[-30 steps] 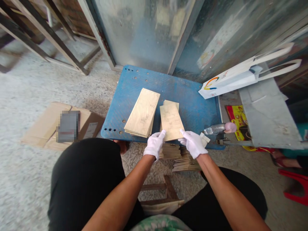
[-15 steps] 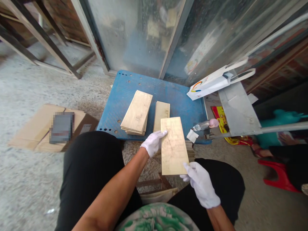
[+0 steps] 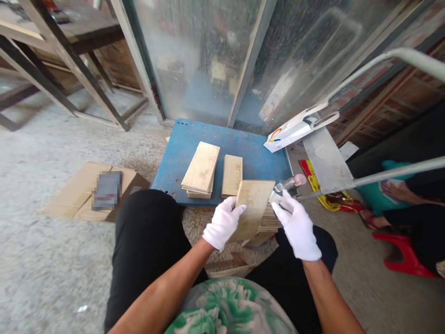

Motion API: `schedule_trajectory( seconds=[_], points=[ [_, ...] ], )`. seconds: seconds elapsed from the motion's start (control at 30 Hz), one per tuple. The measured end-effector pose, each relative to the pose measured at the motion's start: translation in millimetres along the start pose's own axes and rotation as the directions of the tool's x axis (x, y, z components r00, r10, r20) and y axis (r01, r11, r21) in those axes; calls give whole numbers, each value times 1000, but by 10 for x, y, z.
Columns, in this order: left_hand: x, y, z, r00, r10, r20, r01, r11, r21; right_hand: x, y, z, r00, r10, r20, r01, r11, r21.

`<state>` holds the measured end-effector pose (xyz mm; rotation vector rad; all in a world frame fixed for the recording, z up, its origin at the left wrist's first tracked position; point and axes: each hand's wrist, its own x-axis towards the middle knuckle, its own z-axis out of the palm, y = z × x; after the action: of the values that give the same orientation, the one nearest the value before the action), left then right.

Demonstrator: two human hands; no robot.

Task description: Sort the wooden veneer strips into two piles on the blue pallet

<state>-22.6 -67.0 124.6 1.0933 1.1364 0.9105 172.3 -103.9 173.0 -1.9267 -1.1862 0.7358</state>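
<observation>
While the left hand [image 3: 222,223] is clamping the left edge of the wooden sheet [image 3: 253,206], the right hand [image 3: 297,226] is touching its right edge, though I cannot tell if it is gripping. The sheet is hanging tilted between both hands. Behind it a blue platform [image 3: 259,155] is carrying a wide stack [image 3: 201,169] and a narrow stack [image 3: 232,174]. The sheet and hands are partly hiding a lower stack [image 3: 268,224] and a bottle [image 3: 291,183].

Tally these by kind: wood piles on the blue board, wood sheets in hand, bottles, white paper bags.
Wood piles on the blue board: 2, left pile, right pile
Wood sheet in left hand: 1
Bottle: 1
White paper bag: 1
Total: 5
</observation>
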Motion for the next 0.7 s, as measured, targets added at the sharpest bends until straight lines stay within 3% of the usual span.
schedule_trajectory(
  seconds=[0.1, 0.2, 0.3, 0.4, 0.57, 0.7],
  points=[
    [-217, -66, -31, 1000, 1, -26, 3, 992, 130, 37, -237, -111, 981, -195, 26, 196, 962, -191],
    [-378, -91, -51, 1000, 18, 0, -18, 973, 230, 21, -287, -164, 929, -270, 253, 334, 906, -259],
    [-481, -118, -48, 997, 42, 66, -60, 953, 297, 10, -200, -183, 867, -171, 469, 310, 921, -237],
    [-548, -207, -40, 988, 24, 155, -80, 927, 367, -17, -107, -197, 796, -58, 603, 245, 941, -233],
    [-580, -478, -31, 931, -24, 364, -137, 902, 410, -113, 16, -183, 668, 138, 731, 202, 912, -357],
    [-488, -669, -48, 899, -136, 417, -137, 815, 562, -175, 242, -40, 588, 157, 793, 302, 867, -396]
  ],
)
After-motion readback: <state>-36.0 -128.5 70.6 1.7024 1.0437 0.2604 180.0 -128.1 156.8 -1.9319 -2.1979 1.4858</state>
